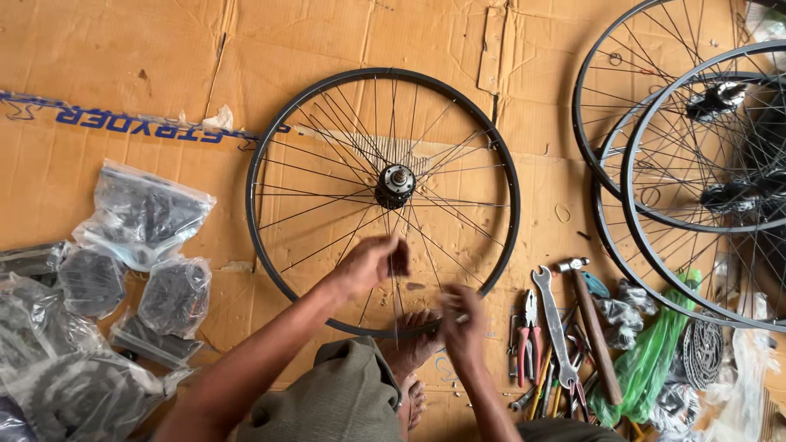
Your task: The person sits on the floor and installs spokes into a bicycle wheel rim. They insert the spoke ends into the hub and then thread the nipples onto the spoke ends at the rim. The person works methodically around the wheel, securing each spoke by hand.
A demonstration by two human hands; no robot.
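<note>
Head view, bicycle wheel (382,200) flat on cardboard floor (123,65), left hand (370,263) curled over the spokes (327,164), seemingly pinching one, right hand (463,321) gripping the near rim (393,331), forearms bent inward.

Stacked wheels (696,164) cut off at right edge

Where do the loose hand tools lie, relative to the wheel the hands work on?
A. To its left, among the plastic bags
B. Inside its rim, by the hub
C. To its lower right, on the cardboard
C: the spanner, pliers and hammer lie on the cardboard at the lower right of the wheel.
</note>
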